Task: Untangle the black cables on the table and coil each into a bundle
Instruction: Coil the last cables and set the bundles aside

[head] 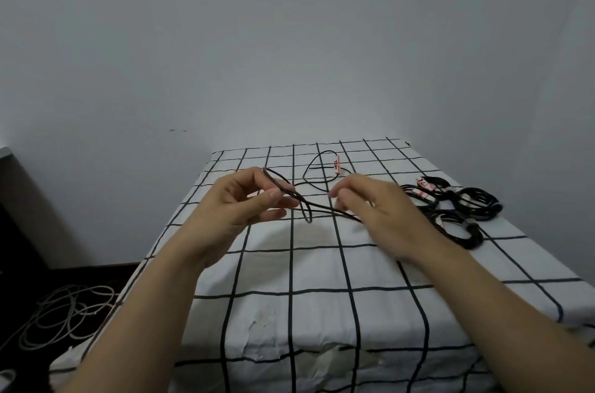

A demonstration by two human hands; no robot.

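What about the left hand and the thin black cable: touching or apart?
Touching. The head view shows the left hand pinching a loop of the thin black cable between thumb and forefinger.

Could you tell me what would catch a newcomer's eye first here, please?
Two hands mid-table: the left hand pinches loops of a thin black cable that runs under the blurred right hand. Coiled black bundles lie on the checked table to the right, and loose white cables on the floor at lower left.
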